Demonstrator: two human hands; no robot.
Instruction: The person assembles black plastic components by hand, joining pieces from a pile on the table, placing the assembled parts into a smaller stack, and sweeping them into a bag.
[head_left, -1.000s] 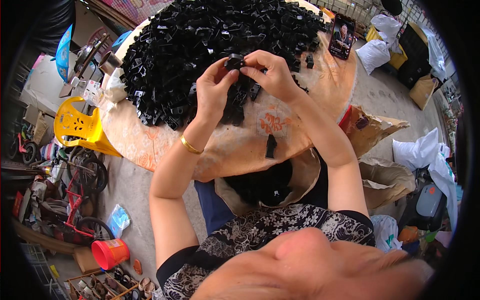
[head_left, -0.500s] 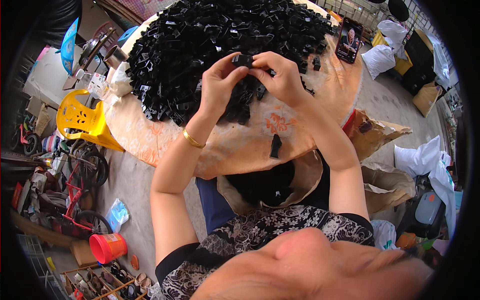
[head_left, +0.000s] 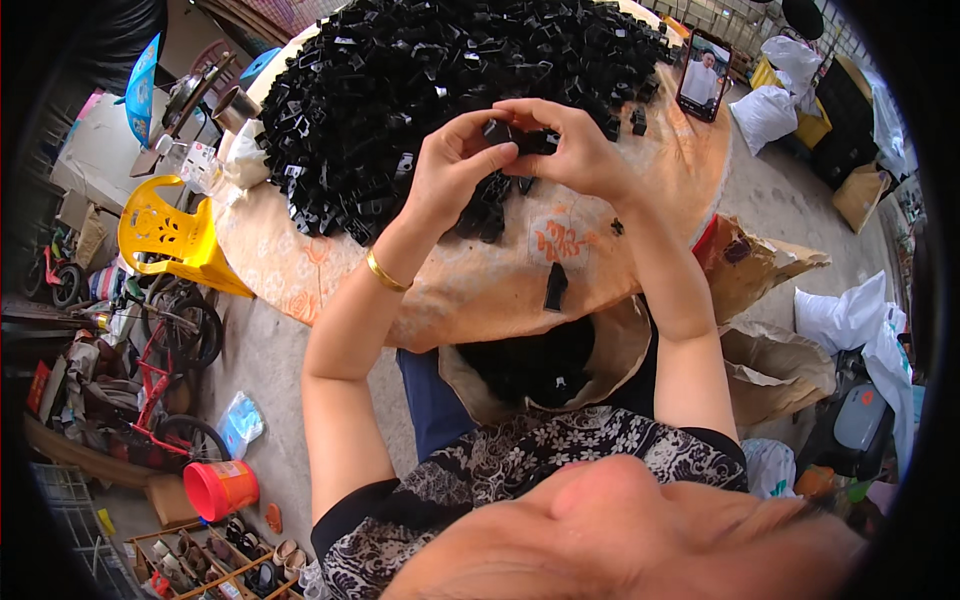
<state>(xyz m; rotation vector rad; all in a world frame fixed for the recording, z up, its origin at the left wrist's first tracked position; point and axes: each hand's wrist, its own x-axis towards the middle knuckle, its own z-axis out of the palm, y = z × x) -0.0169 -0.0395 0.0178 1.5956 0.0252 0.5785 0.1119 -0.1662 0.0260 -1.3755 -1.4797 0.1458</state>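
Observation:
Over the near edge of a large heap of black plastic parts, my two hands meet fingertip to fingertip. My left hand pinches a small black plastic part between thumb and fingers. Curled around the other side of that part, my right hand grips it too; the fingers hide much of its shape. A single longer black part lies apart on the orange-patterned tablecloth, close to the table's front edge.
Below the table edge, an open paper sack holds more black parts. A phone stands at the table's right. Torn paper bags sit to the right; a yellow chair, bicycle and red bucket are at left.
Both hands have shifted slightly, and my right fingers now arch higher over the part. A small dark bit now shows on the cloth beside my right forearm. The phone's picture has changed.

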